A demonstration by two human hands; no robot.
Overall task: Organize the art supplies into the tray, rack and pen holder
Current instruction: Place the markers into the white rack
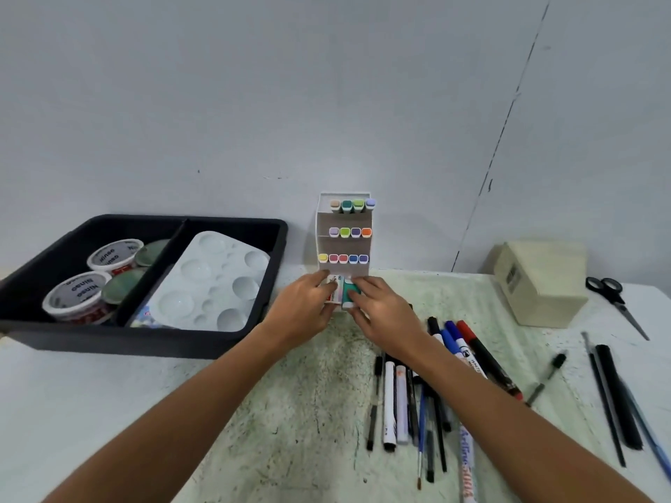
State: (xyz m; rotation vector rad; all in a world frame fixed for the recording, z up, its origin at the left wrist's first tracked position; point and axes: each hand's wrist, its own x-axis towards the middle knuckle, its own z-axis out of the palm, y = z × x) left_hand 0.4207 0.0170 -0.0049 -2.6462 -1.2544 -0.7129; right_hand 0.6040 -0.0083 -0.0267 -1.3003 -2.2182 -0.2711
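While both hands worked at the foot of the white rack [344, 245], at twelve o'clock on the worktop [290, 412], the left hand [305, 306] pinched a white marker [332, 290] and the right hand [381, 310] pinched a teal-capped marker [349, 294], the two lying side by side at the rack's lowest tier. Such markers looked light, stiff and smooth-barrelled; likely slippery, so best held mid-barrel between thumb and fingertips and slid in straight. Counted in the rack: four caps on the top tier, four on the second, five on the third. At nine o'clock the black tray [218, 343] held four paint tubs [76, 299] in its left compartment and one white palette [210, 281] in its right. Loose pens [417, 401] lay in a heap at four o'clock, too overlapped to count, with three whiteboard markers (black, blue, red) [464, 343] above them. At two o'clock stood a cream pen holder [541, 285], with one pair of scissors [613, 299] just beside it.
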